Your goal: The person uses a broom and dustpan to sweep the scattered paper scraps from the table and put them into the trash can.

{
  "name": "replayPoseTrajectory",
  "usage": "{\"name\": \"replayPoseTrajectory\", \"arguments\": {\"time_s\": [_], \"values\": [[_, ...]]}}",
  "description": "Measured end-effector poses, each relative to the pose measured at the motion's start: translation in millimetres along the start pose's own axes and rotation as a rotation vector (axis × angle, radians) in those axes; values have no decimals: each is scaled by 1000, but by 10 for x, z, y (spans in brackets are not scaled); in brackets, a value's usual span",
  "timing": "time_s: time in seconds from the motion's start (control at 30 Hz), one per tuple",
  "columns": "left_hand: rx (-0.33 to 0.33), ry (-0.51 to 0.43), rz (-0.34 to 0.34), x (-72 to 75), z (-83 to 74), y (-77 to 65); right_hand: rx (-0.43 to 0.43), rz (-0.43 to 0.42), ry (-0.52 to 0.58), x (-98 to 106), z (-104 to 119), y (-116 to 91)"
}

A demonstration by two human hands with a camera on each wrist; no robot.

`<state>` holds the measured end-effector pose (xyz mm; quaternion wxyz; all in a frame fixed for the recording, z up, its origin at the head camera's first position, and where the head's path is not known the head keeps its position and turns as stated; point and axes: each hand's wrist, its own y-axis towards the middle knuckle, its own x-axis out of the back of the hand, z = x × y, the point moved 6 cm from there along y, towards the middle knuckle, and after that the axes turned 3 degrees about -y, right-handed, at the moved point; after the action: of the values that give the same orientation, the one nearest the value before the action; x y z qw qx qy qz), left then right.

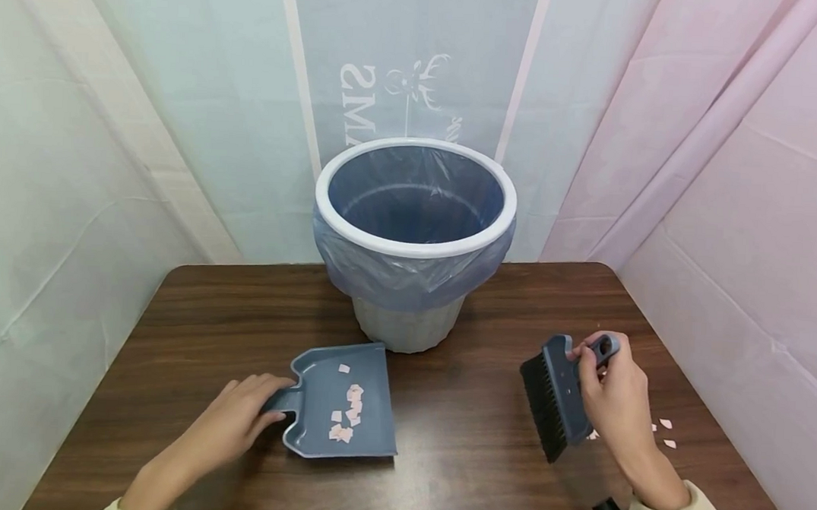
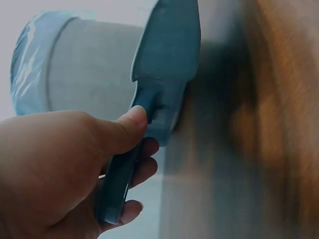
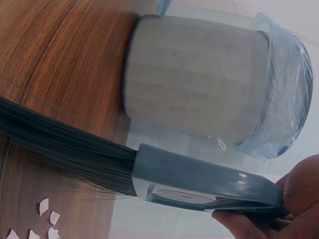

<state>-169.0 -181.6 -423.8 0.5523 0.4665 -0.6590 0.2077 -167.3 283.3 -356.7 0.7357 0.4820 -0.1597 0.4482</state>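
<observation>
Left hand [image 1: 240, 415] grips the dustpan's [image 1: 313, 407] handle [image 2: 119, 181], right hand [image 1: 618, 393] grips the brush [image 1: 567, 391] | dustpan, with pink bits [image 1: 354, 406] in it, is just beside the bin [image 1: 405, 327], low over or on the tabletop [image 1: 469, 440] | I guess dustpan's light, stiff, slick; bristles [image 1: 540, 405] bendy; bits slide easily, so best hold its handle, keep it flat

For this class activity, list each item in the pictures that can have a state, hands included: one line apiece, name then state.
Left hand: gripping the dustpan
Right hand: gripping the hand brush
Dustpan: holding some paper scraps
Hand brush: held, apart from the dustpan
Waste bin: upright, uncovered, lined
Bin liner: overhanging the bin's outside
Remaining paper scraps: loose on the table
</observation>
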Motion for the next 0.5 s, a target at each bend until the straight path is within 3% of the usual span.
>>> {"name": "replayPoseTrajectory", "arguments": {"time_s": [0.17,0.5], "values": [[44,-19,18,219,127,-24,-11,2,-4,-1,-9,-6],[2,5,-18,829,423,-25,-3,-5,3,5,-9,-2]]}}
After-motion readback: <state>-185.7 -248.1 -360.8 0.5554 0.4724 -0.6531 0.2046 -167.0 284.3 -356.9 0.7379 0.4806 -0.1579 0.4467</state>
